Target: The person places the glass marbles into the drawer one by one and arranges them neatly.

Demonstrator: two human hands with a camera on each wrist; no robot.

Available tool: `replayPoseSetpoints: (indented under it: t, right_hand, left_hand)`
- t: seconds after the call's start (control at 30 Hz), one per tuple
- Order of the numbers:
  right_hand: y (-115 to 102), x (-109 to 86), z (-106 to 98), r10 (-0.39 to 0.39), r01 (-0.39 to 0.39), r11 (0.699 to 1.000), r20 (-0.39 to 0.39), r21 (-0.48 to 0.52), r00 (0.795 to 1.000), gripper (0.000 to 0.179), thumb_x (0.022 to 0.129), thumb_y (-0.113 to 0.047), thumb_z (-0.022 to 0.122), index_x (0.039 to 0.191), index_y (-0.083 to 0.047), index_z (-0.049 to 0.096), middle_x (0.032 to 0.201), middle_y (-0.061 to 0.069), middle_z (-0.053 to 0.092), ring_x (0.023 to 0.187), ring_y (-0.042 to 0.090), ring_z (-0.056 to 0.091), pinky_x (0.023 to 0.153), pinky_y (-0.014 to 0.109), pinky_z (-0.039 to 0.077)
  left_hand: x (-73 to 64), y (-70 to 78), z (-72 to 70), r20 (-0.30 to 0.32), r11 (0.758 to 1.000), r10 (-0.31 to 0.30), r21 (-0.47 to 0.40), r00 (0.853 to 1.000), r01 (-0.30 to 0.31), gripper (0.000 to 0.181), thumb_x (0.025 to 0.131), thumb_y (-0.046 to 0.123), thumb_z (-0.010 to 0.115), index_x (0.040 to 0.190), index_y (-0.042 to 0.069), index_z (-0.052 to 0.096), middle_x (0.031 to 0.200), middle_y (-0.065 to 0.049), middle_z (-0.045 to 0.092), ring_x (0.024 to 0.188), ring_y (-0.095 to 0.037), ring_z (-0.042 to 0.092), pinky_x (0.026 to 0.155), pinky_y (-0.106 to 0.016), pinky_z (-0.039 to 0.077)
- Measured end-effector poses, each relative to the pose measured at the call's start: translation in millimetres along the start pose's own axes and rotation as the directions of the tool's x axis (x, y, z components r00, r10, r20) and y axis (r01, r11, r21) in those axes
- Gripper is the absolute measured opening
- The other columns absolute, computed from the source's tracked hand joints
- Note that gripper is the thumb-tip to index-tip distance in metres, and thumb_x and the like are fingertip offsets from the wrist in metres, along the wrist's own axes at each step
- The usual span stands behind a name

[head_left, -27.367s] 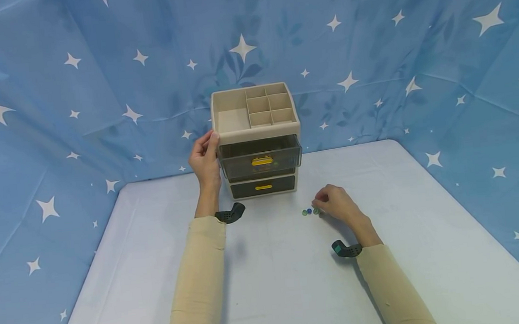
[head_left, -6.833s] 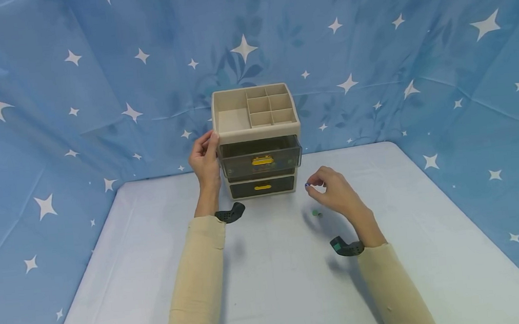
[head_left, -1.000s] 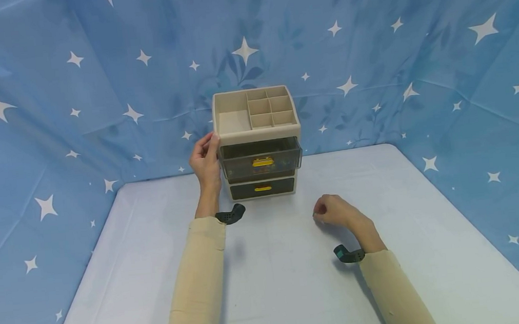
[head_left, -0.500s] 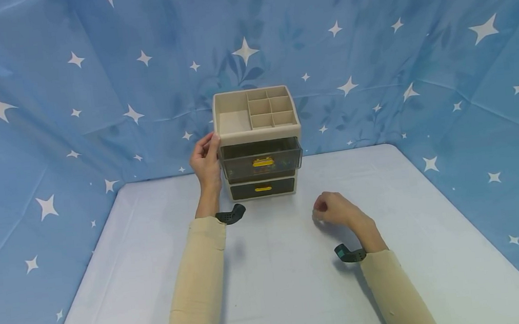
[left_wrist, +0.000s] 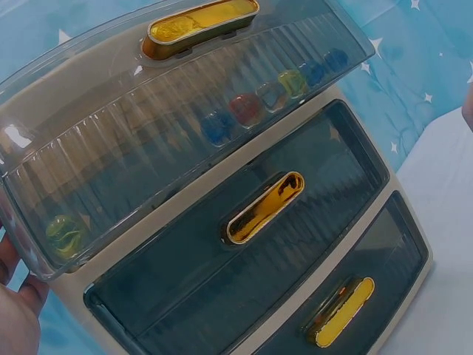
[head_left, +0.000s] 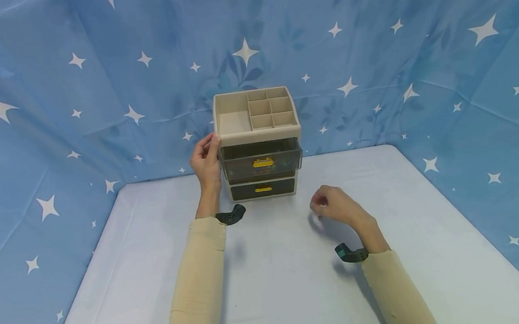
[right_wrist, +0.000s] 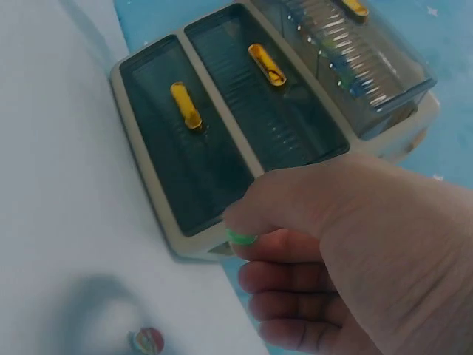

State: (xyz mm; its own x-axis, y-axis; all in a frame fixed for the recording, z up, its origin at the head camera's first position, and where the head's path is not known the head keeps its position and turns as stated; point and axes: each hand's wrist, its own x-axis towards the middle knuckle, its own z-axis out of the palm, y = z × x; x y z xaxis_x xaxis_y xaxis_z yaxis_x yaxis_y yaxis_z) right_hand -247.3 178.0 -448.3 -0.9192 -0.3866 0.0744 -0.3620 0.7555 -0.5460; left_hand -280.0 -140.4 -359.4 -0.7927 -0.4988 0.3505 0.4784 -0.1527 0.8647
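My left hand (head_left: 205,159) grips the upper left corner of a cream desktop drawer organizer (head_left: 259,135), thumb at its front edge. Its smoky clear top drawer (head_left: 262,168) is pulled out. Through the drawer bottom in the left wrist view, several glass marbles show, among them a red marble (left_wrist: 246,109) and a yellow-green marble (left_wrist: 65,235). Just above the table, to the right of the organizer, my right hand (head_left: 337,207) pinches a green marble (right_wrist: 242,237) between thumb and index finger. Below that hand, a red-and-white marble (right_wrist: 148,340) lies on the table.
The organizer's two lower drawers, the middle drawer (left_wrist: 244,237) and the bottom drawer (left_wrist: 362,288), are closed. Divided compartments (head_left: 271,110) form its top. A white cloth covers the table (head_left: 269,274). A blue star-patterned curtain (head_left: 156,88) hangs close behind.
My right hand has risen slightly from the table with the green marble, uncovering the marble below. Earlier, three marbles lay in a row there. My left hand stays at the organizer's corner.
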Motion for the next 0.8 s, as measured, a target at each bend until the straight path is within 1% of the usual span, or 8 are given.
replayPoseSetpoints:
  t: [0.13,0.2,0.33,0.47,0.67,0.8]
  right_hand:
    - [-4,-0.1,-3,-0.021,0.021,1.0,-0.027,-0.001,0.999,0.018,0.092,-0.02,0.066,0.099,-0.005,0.072,0.096,0.007,0.068,0.09,0.022,0.062,0.084,0.043,0.054]
    - [-6,0.5,-4,-0.025,0.025,1.0,-0.038,-0.003,0.999,0.018,0.092,-0.02,0.066,0.099,-0.005,0.072,0.095,0.007,0.067,0.09,0.022,0.061,0.084,0.042,0.053]
    - [-12,1.6,-9,-0.032,0.032,0.999,-0.069,-0.004,0.997,0.018,0.092,-0.021,0.066,0.1,-0.006,0.071,0.097,0.007,0.066,0.091,0.022,0.06,0.086,0.042,0.053]
    - [-18,3.3,-17,-0.057,0.056,0.998,-0.123,-0.004,0.991,0.016,0.091,-0.018,0.066,0.1,-0.005,0.071,0.098,0.008,0.066,0.093,0.024,0.061,0.087,0.044,0.053]
    - [-28,5.0,-30,-0.101,0.1,0.995,-0.22,-0.015,0.97,0.014,0.091,-0.015,0.066,0.1,-0.004,0.07,0.098,0.011,0.065,0.093,0.029,0.062,0.086,0.044,0.053]
    - [-32,6.1,-37,-0.149,0.147,0.989,-0.291,-0.031,0.945,0.013,0.09,-0.012,0.067,0.099,-0.003,0.069,0.096,0.012,0.065,0.091,0.029,0.062,0.083,0.044,0.053]
  left_hand:
    - [0.8,-1.1,-0.2,0.0,1.0,0.004,-0.003,1.0,-0.004,0.03,0.093,0.018,0.072,0.115,-0.002,0.071,0.082,0.013,0.066,0.076,-0.007,0.057,0.068,-0.018,0.049]
    - [0.9,-1.5,-0.1,-0.001,1.0,0.009,-0.003,1.0,-0.009,0.03,0.093,0.018,0.072,0.115,-0.002,0.071,0.082,0.013,0.067,0.076,-0.007,0.058,0.068,-0.018,0.049]
    - [0.8,-1.6,0.2,-0.005,1.0,0.015,-0.002,1.0,-0.015,0.031,0.092,0.017,0.072,0.116,-0.004,0.07,0.081,0.013,0.067,0.075,-0.006,0.057,0.068,-0.018,0.049]
    - [0.7,-1.1,0.5,-0.005,1.0,0.018,0.0,1.0,-0.018,0.032,0.093,0.016,0.071,0.116,-0.006,0.069,0.081,0.014,0.067,0.075,-0.006,0.057,0.068,-0.019,0.049]
    - [1.0,-0.8,0.5,-0.005,1.0,0.026,-0.007,1.0,-0.026,0.032,0.092,0.016,0.072,0.116,-0.006,0.07,0.081,0.013,0.067,0.075,-0.007,0.057,0.068,-0.02,0.049]
    - [0.7,-1.4,0.1,-0.005,1.0,0.024,0.005,1.0,-0.024,0.032,0.092,0.017,0.072,0.116,-0.005,0.07,0.082,0.013,0.067,0.075,-0.006,0.057,0.068,-0.02,0.049]
